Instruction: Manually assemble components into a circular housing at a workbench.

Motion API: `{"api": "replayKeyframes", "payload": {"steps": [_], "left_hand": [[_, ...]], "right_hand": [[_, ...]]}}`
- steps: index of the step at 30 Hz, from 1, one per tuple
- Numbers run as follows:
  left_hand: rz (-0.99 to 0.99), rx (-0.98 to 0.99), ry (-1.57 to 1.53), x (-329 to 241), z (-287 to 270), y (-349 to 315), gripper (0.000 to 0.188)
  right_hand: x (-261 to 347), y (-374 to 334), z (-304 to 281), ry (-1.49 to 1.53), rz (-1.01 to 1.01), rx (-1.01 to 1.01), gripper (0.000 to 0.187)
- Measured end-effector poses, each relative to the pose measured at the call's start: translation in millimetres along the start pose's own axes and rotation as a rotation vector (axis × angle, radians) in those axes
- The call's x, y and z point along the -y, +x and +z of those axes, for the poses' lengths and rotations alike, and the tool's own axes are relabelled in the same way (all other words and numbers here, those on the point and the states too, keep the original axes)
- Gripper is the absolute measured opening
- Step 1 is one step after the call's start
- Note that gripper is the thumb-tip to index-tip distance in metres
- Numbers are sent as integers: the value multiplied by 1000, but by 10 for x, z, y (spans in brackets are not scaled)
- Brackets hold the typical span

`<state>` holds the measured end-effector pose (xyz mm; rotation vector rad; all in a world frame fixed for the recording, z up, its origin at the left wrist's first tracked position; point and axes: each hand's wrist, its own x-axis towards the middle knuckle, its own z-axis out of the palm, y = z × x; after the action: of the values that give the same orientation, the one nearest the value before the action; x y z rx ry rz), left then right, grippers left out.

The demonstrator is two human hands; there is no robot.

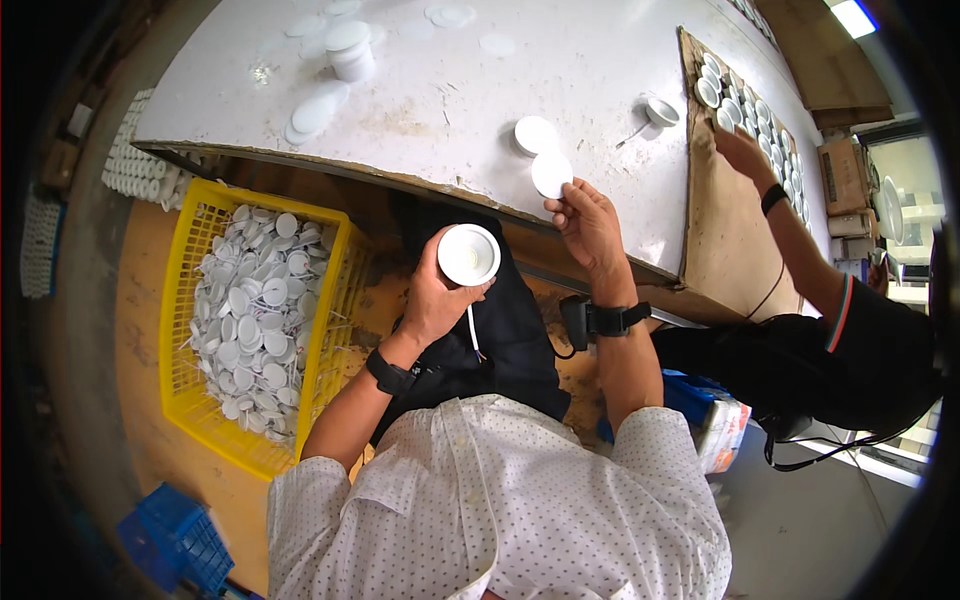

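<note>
In front of my lap, my left hand (432, 308) is closed round a white round lamp housing (469, 256), its open face turned up. A short white cable (473, 332) with bare wire ends hangs below it. My right hand (597, 232) pinches a thin white disc (551, 176) by its edge, over the table's front edge. Just beyond that disc, more white discs (536, 135) lie on the table. Farther right stands a single lamp housing (662, 112) with its cable lying on the surface.
A yellow crate (326, 350) full of small white round parts stands at my left. The white table (440, 110) bears a disc stack (348, 52) and loose discs (312, 115). At right, another person's hand (738, 150) reaches to housings on cardboard (705, 190). A blue basket (185, 535) sits lower left.
</note>
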<state>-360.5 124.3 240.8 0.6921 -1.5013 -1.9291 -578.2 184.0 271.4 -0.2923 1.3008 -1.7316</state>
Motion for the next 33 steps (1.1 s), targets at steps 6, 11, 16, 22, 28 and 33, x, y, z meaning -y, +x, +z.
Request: {"api": "replayKeyframes", "payload": {"steps": [6, 11, 16, 22, 28, 33], "left_hand": [[-24, 61, -16, -44, -3, 94, 62], [-96, 177, -245, -46, -14, 97, 67], [-64, 158, -223, -12, -14, 95, 62], [-44, 99, -83, 24, 3, 78, 53], [-53, 45, -75, 13, 9, 58, 44], [-29, 9, 0, 14, 11, 40, 42]], "right_hand": [[-147, -272, 96, -136, -13, -33, 17], [-284, -544, 210, -1026, -753, 103, 22], [-389, -617, 255, -1381, -1149, 253, 46], [-462, -628, 313, -1350, -1134, 260, 50], [-490, -649, 335, -1380, -1151, 257, 45], [-550, -647, 314, -1400, -1189, 252, 43]]}}
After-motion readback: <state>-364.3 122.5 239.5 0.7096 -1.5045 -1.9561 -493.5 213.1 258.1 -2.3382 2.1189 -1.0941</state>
